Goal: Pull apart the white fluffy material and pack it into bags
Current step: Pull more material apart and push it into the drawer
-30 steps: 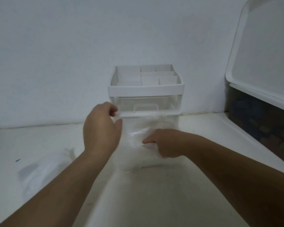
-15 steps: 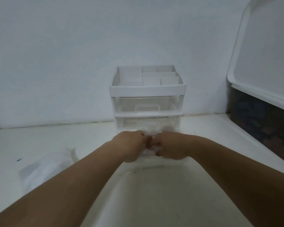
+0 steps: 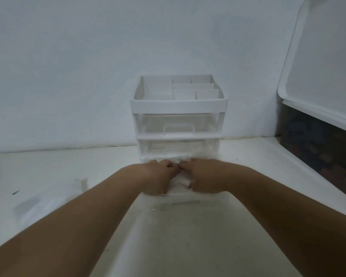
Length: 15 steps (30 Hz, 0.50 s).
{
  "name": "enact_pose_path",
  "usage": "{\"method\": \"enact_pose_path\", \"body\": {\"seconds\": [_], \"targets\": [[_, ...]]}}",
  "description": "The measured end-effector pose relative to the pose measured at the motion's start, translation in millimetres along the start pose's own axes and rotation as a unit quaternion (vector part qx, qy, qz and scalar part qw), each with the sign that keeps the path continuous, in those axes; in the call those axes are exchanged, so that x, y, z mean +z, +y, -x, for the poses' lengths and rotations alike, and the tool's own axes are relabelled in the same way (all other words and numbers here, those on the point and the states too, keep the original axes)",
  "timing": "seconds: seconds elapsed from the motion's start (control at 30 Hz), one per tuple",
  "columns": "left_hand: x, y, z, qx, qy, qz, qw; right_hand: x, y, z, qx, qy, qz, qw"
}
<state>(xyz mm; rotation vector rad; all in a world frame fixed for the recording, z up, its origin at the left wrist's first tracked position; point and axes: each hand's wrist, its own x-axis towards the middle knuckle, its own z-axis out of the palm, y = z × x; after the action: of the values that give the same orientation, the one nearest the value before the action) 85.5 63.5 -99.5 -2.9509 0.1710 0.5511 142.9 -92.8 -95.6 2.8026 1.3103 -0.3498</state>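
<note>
Both hands meet in front of the drawer unit, knuckles almost touching. My left hand [image 3: 158, 177] and my right hand [image 3: 205, 177] each grip a clump of white fluffy material [image 3: 181, 179] bunched between them. Some of the fluff [image 3: 205, 154] spills out behind the right hand against the lowest drawer. A clear plastic bag [image 3: 46, 200] lies flat on the table at the left, away from both hands. Whether the fluff sits inside another bag is unclear.
A white drawer unit [image 3: 178, 106] with clear drawers and a divided top tray stands against the wall. A clear plastic bin [image 3: 188, 232] lies under my forearms. At the right stands a dark container [image 3: 318, 148] with a raised white lid [image 3: 324, 62].
The left hand came down from the upper drawer and joined the right hand. Both now clutch the fluff close together; a clear sheet seen a second ago has bunched up between them.
</note>
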Motion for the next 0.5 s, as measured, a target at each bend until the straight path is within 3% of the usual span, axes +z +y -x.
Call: {"method": "enact_pose_path", "body": {"seconds": [0.1, 0.3, 0.37, 0.5], "targets": [[-1, -5, 10, 0.015, 0.050, 0.048, 0.997, 1, 2, -9, -0.008, -0.030, -0.009, 0.999], [5, 3, 26, 0.000, 0.263, 0.002, 0.965, 3, 1, -21, -0.005, -0.089, 0.013, 0.996], [9, 7, 21, 0.025, 0.266, 0.035, 0.963, 7, 4, -25, -0.003, -0.085, 0.014, 0.996], [7, 5, 6, 0.024, 0.154, 0.095, 0.983, 12, 6, -23, 0.014, -0.059, -0.008, 0.998]]}}
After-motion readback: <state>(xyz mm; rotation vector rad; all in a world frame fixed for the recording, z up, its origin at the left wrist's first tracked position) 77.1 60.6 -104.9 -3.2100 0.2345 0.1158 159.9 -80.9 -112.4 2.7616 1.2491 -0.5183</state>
